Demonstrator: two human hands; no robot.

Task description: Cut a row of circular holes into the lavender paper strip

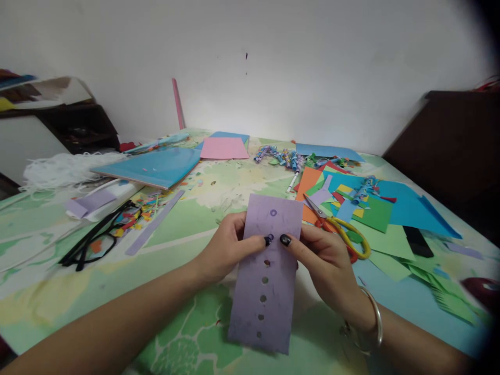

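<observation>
A strip of purple paper (279,291) is held up over the table, tilted slightly, between my two hands. Several small round holes run down its middle, and a drawn dark ring shows near its top. My left hand (230,242) grips the left edge, its thumb pressed on the front beside the second ring. On the other edge, my right hand (324,255) pinches the paper with its thumb close to that same ring. Fingers of both hands are partly hidden behind the paper. Yellow-and-red-handled scissors (349,234) lie just beyond my right hand.
Black-framed glasses (97,239), a narrow purple strip (156,221) and a blue folder (156,164) lie to the left. White string (62,169) is heaped behind the glasses. Coloured paper sheets (378,211) and curled paper pieces (279,156) spread to the right and back.
</observation>
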